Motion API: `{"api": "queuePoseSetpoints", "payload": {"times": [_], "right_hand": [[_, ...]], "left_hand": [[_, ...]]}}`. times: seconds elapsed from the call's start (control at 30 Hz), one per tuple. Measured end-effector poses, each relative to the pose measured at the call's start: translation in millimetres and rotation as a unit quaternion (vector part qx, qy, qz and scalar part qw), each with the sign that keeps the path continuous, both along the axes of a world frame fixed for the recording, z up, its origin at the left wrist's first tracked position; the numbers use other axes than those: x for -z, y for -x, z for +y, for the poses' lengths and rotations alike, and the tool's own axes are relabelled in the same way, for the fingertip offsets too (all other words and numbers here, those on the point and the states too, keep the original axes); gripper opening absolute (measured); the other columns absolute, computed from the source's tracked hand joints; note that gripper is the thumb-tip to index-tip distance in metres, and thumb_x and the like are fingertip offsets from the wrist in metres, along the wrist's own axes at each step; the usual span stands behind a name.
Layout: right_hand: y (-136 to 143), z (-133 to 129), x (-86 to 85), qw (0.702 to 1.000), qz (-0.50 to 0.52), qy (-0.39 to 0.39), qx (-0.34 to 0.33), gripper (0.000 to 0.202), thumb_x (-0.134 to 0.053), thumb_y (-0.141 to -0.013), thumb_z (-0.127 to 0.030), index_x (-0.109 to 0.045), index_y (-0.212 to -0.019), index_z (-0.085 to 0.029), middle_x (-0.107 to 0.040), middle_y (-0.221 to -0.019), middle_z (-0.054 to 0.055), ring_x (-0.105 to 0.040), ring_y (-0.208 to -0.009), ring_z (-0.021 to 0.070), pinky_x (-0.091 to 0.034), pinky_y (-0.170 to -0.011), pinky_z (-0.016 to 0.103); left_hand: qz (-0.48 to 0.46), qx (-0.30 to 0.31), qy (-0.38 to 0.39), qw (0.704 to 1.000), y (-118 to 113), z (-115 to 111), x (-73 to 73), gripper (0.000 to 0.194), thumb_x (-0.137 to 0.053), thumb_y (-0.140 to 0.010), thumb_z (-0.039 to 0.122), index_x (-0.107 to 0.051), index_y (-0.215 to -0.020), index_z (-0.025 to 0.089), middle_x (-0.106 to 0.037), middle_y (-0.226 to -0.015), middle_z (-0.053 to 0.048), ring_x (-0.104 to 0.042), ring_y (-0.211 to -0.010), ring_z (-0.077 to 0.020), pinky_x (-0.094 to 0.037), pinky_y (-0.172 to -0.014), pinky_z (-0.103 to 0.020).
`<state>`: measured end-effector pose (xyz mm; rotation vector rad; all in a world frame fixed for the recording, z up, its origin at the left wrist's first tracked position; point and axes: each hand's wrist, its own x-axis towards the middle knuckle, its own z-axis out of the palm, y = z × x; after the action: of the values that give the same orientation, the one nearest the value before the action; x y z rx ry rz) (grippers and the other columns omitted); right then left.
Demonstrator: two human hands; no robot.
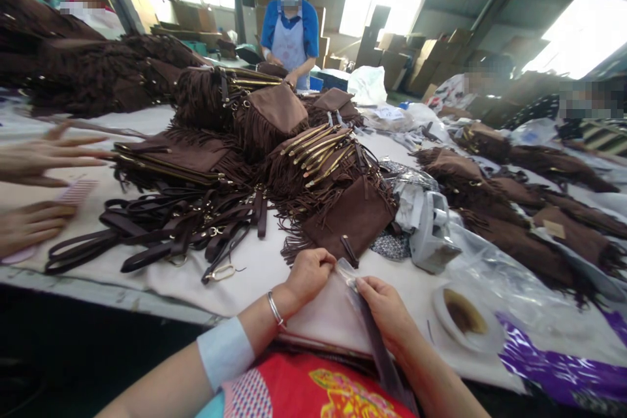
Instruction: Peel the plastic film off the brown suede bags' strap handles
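Observation:
My left hand [309, 277], with a silver bangle at its wrist, is closed in a pinch at the end of a clear plastic sleeve [347, 272]. The thumb and fingers of my right hand [385, 307] grip the same sleeve a little lower down. A dark brown strap [377, 346] runs inside or behind the plastic, down toward my lap; I cannot tell which. Just beyond my hands lies a brown fringed bag [347, 219] with a small zip pull. Left of it is a heap of dark brown straps [186, 225] with gold metal clips.
Stacked fringed bags [313, 153] with gold zips fill the table's middle. At the right are a tape roll [463, 317], a whitish device [434, 235] and purple plastic [553, 359]. Another person's hands [39, 153] rest near a pink comb [78, 192]. A co-worker [289, 32] stands opposite.

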<state>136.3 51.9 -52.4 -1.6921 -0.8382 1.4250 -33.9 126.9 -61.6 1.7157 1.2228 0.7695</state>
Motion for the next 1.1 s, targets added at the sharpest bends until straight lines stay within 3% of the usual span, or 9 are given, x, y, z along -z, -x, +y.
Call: {"api": "queuePoseSetpoints", "payload": {"times": [0.23,0.33,0.57,0.73,0.8,0.87,0.97,1.03,1.1], "right_hand": [[2,-6,-12.1,0.998,0.034,0.029,-0.036,0.046,-0.068,-0.072,-0.055,-0.067,-0.091,-0.014,-0.064,-0.066,-0.001,-0.050,-0.055,0.0109,-0.036,-0.052,0.022],[5,-12,-18.5,0.995,0.009,0.055,-0.083,0.044,-0.069,-0.071,-0.055,-0.066,-0.083,-0.013,-0.059,-0.057,-0.002,-0.046,-0.048,0.0090,-0.032,-0.046,0.021],[11,-18,-22.3,0.981,-0.021,0.086,-0.172,0.029,-0.063,-0.074,-0.044,-0.056,-0.066,-0.017,-0.065,-0.055,0.002,-0.054,-0.042,0.0117,-0.037,-0.041,0.021],[13,-19,-12.5,0.987,0.070,0.100,-0.103,0.032,-0.063,-0.072,-0.048,-0.052,-0.070,-0.019,-0.065,-0.055,0.001,-0.055,-0.039,0.0126,-0.036,-0.037,0.021],[16,-19,-9.4,0.987,0.108,0.093,-0.078,0.035,-0.065,-0.071,-0.051,-0.051,-0.074,-0.019,-0.065,-0.056,0.001,-0.057,-0.040,0.0138,-0.037,-0.038,0.021],[23,-17,-9.6,0.987,0.126,0.077,-0.069,0.037,-0.067,-0.070,-0.052,-0.052,-0.077,-0.018,-0.067,-0.059,0.002,-0.059,-0.044,0.0143,-0.038,-0.039,0.021],[37,-11,-13.9,0.987,0.133,0.047,-0.080,0.040,-0.069,-0.069,-0.054,-0.055,-0.080,-0.017,-0.068,-0.061,0.002,-0.060,-0.046,0.0136,-0.039,-0.042,0.021],[47,-5,-16.2,0.986,0.128,0.031,-0.102,0.041,-0.066,-0.071,-0.056,-0.057,-0.080,-0.017,-0.066,-0.060,0.001,-0.058,-0.045,0.0135,-0.041,-0.044,0.022],[53,0,-16.7,0.985,0.092,0.001,-0.144,0.041,-0.061,-0.075,-0.058,-0.058,-0.076,-0.017,-0.064,-0.059,0.000,-0.058,-0.048,0.0143,-0.043,-0.047,0.024]], "left_hand": [[0.032,-0.041,-0.033,0.998,-7,2,-1.9,0.020,-0.055,-0.078,0.012,-0.071,-0.087,0.018,-0.073,-0.083,-0.004,-0.065,-0.077,-0.0178,-0.049,-0.076,-0.027],[0.060,-0.057,-0.071,0.994,-11,1,-0.6,0.019,-0.054,-0.082,0.014,-0.067,-0.095,0.017,-0.072,-0.090,-0.007,-0.066,-0.083,-0.0195,-0.048,-0.078,-0.028],[0.149,-0.058,-0.114,0.980,-13,4,1.8,0.018,-0.051,-0.086,0.017,-0.062,-0.100,0.020,-0.070,-0.095,-0.008,-0.065,-0.089,-0.0208,-0.047,-0.082,-0.030],[0.119,-0.087,-0.139,0.979,-10,1,-1.8,0.028,-0.048,-0.080,0.007,-0.060,-0.103,0.016,-0.065,-0.101,-0.010,-0.060,-0.099,-0.0213,-0.046,-0.093,-0.034],[0.064,-0.130,-0.087,0.986,-5,-7,-5.2,0.026,-0.052,-0.079,0.010,-0.059,-0.104,0.016,-0.064,-0.103,-0.011,-0.061,-0.100,-0.0209,-0.047,-0.092,-0.034],[-0.008,-0.135,0.082,0.987,2,-18,-8.9,0.017,-0.056,-0.083,0.024,-0.058,-0.097,0.016,-0.066,-0.093,-0.010,-0.065,-0.085,-0.0206,-0.053,-0.077,-0.034],[-0.133,-0.029,0.368,0.920,9,-32,-13.7,0.038,-0.053,-0.083,0.054,-0.059,-0.083,0.016,-0.064,-0.068,-0.004,-0.060,-0.054,-0.0162,-0.048,-0.051,-0.029],[-0.198,0.011,0.431,0.880,7,-35,-16.2,0.048,-0.055,-0.078,0.064,-0.058,-0.073,0.017,-0.056,-0.055,0.001,-0.052,-0.042,-0.0127,-0.042,-0.043,-0.025],[-0.243,-0.021,0.422,0.873,3,-32,-18.9,0.046,-0.065,-0.072,0.061,-0.056,-0.067,0.017,-0.051,-0.050,0.004,-0.047,-0.040,-0.0103,-0.038,-0.041,-0.023]]}}
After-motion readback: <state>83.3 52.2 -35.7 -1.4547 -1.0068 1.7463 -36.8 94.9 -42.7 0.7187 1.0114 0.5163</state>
